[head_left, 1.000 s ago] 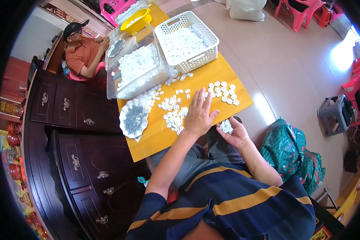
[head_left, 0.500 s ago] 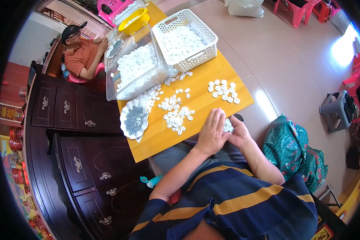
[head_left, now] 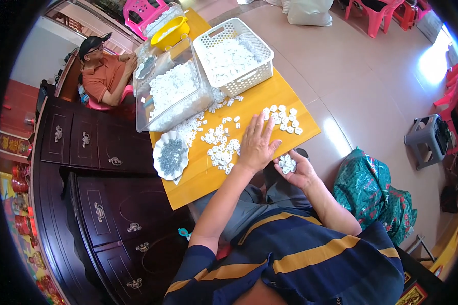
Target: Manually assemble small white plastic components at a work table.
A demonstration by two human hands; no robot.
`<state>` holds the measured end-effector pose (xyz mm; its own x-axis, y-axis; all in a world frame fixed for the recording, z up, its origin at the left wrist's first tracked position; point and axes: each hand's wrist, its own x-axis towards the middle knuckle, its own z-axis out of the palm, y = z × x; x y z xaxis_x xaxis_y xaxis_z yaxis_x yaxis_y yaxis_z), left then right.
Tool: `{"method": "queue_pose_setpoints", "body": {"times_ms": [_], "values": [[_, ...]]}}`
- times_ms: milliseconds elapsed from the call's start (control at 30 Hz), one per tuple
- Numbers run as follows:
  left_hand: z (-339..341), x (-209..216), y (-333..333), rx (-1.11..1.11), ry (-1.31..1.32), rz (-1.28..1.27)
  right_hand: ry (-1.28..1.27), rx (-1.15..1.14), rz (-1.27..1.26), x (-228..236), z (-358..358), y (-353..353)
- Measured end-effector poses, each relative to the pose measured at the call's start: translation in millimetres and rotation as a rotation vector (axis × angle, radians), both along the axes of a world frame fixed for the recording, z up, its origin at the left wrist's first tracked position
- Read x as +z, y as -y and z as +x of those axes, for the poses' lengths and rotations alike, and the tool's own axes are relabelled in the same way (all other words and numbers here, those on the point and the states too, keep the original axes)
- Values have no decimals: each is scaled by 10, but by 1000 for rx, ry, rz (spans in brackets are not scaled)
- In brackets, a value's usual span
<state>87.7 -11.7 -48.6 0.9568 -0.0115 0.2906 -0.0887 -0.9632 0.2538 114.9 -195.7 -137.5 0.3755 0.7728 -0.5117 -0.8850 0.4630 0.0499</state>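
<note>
My left hand (head_left: 258, 146) lies flat above the yellow wooden table (head_left: 188, 190), palm down with fingers stretched out toward a group of white pieces (head_left: 284, 120) at the right corner. Palm up beside the table's near edge, my right hand (head_left: 301, 175) cups several small white plastic pieces (head_left: 287, 163). On the table left of my left hand is a loose pile of similar pieces (head_left: 221, 152) with dark holes. Further left, a scalloped white dish (head_left: 158, 168) holds small grey metal parts (head_left: 172, 152), too small to name.
A clear bin (head_left: 142, 114) and a white perforated basket (head_left: 241, 86), both full of white pieces, stand farther back, near a yellow bowl (head_left: 180, 34). A person in orange (head_left: 104, 79) sits beyond the dark cabinet (head_left: 96, 203). A green bag (head_left: 366, 183) is at right.
My hands were together around the pieces. My left hand has moved forward and left, over the table; my right hand has turned open-palmed, showing the pieces.
</note>
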Motion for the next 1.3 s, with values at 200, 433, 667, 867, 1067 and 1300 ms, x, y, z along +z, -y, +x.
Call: {"method": "queue_pose_setpoints", "body": {"times_ms": [200, 433, 667, 867, 1067, 1300], "values": [[-69, -36, 44, -17, -67, 3, -64, -1, -23, 29, 6, -30], [-646, -7, 522, -187, -83, -44, -79, -45, 8, 49, 18, -37], [-759, 162, 513, -174, 16, -188, -77, 2, 18, -90, -33, 10], [-982, 373, 240, -67, 121, -366, -199, 126, -71, 223, -208, 213], [-1280, 311, 193, 0, 119, -657, -249, -49, 18, 1033, 357, -329], [-1206, 405, 251, -20, 126, -650, 1015, -192, -312, 2477, 2021, -1753]]}}
